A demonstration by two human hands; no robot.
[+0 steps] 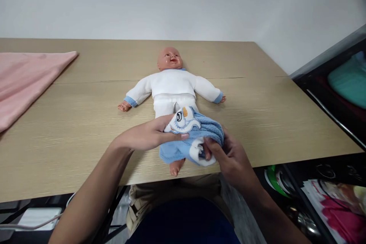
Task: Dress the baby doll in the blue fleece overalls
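A baby doll (171, 84) in a white top with blue cuffs lies on its back on the wooden table (257, 95), head away from me. A bunched light-blue garment (197, 133) with a white cartoon patch covers its legs; one bare foot sticks out near the table's front edge. My left hand (148, 135) grips the garment's left side, thumb on top. My right hand (228, 154) pinches the garment's lower right part, by a white patch.
A pink cloth (25, 80) lies at the table's left end. A dark shelf with a teal item (349, 80) stands to the right. Below it are magazines and clutter (328, 198). A white wall is behind the table.
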